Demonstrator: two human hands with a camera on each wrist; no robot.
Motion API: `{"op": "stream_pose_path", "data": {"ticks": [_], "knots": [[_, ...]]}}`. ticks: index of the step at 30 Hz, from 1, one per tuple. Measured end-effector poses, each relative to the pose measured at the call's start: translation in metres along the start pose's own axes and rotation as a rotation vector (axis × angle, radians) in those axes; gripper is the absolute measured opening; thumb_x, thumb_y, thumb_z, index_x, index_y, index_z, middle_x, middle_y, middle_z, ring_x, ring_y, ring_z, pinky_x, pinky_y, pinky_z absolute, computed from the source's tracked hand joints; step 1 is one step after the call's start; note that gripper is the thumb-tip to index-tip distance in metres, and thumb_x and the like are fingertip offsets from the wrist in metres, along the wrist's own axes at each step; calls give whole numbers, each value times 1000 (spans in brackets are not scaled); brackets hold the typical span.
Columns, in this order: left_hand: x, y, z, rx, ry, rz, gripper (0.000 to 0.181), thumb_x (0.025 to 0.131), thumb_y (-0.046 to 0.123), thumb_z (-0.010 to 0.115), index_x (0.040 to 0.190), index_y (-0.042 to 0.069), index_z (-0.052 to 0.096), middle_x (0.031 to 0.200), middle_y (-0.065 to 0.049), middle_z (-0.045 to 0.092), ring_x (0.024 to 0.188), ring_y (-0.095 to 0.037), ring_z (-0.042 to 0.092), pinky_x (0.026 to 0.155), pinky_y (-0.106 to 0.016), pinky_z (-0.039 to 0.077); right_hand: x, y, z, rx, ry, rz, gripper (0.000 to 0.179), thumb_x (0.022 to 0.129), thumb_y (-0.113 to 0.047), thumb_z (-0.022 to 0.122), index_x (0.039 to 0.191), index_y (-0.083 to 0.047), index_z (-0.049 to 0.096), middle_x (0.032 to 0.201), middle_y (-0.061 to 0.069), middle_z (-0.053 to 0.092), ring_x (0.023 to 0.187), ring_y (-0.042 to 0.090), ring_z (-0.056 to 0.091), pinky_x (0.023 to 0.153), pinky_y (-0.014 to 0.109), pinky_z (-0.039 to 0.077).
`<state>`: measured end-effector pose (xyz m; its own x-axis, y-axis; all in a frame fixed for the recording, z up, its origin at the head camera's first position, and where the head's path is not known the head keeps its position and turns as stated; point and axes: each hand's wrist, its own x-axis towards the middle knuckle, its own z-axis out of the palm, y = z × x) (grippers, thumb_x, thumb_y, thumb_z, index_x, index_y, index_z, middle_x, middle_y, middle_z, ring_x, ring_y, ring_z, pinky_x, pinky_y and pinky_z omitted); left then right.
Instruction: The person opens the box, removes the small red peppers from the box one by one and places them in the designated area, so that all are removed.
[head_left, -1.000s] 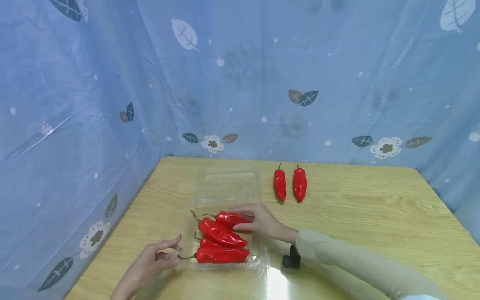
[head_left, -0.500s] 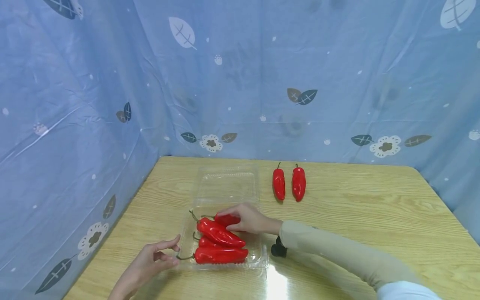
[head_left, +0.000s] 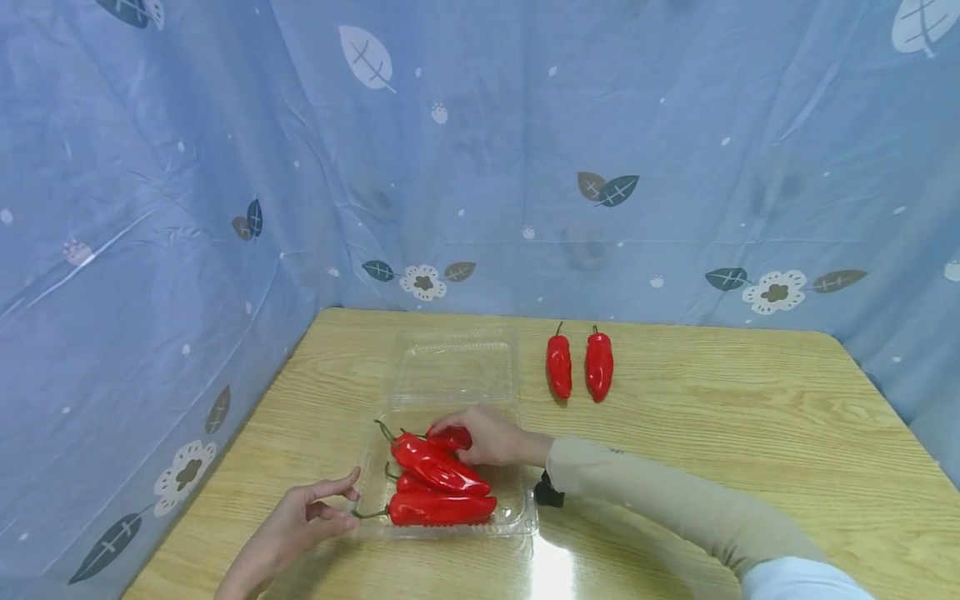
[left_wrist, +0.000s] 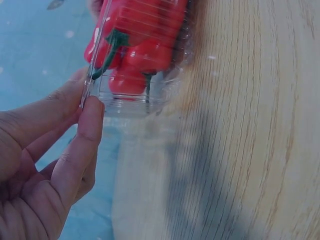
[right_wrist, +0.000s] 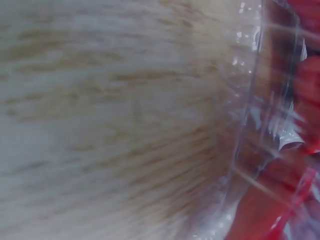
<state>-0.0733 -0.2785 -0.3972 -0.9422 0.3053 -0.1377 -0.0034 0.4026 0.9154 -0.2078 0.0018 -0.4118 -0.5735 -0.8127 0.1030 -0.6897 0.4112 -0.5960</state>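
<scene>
Red peppers [head_left: 441, 467] fill much of a clear container [head_left: 517, 527] in the head view, most of their stems toward the left. Its front pepper [head_left: 442, 510] lies crosswise, tip to the right; another pepper [head_left: 411, 483] shows only partly behind it. Above them the slanting one runs from a stem at the far left to a tip at the near right. The right hand [head_left: 491, 436] grips the back pepper [head_left: 453, 438], covering its tip end. The left hand [head_left: 300, 521] holds the container's left edge, thumb and fingers narrow on it. Beyond, two loose peppers [head_left: 598, 367] point their stems away from the person, side by side and apart. The lid [head_left: 457, 367] lies folded back on a wood-grained table [head_left: 697, 425], glare at its near side; a blue curtain [head_left: 600, 125] printed with leaves and flowers hangs around. A black object [head_left: 549, 490] at the right wrist is partly hidden.

From the left wrist, the fingers pinch the clear rim; green stems face this hand, while the pepper tips are cut off above.

From the right wrist, pale wood grain blurs beside the container wall, and red peppers are cropped at the right; that view leaves the right hand's grip hard to make out.
</scene>
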Motion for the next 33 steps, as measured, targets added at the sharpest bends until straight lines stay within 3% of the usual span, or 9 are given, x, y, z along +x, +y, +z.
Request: {"op": "stream_pose_path", "data": {"ticks": [9,18,26,33], "knots": [[-2,0,2,17,5,-2,64,88,11,69,139,-11,37,116,-22,55,82,-11,62,72,-23,52,-2,-2,2,-37,14,-12,41,81,-1,75,120,-3,65,116,7,67,109,19,62,92,25,47],[0,2,1,-1,18,-33,66,86,13,70,140,-8,38,118,-25,55,85,-13,62,74,-24,52,-2,-6,4,-11,72,96,38,79,-7,79,115,-5,69,105,4,71,89,9,64,77,16,49],[1,2,1,4,8,10,64,87,10,69,138,-12,37,115,-25,56,82,-12,63,71,-25,53,-3,-1,-1,75,26,114,33,86,-12,73,118,-4,67,105,5,70,86,8,63,76,16,49],[2,2,0,7,9,6,63,88,9,69,138,-12,38,115,-25,56,81,-12,62,71,-24,52,-3,-4,-2,65,25,124,38,83,-10,76,119,-4,67,108,6,70,90,11,65,77,17,50]]}}
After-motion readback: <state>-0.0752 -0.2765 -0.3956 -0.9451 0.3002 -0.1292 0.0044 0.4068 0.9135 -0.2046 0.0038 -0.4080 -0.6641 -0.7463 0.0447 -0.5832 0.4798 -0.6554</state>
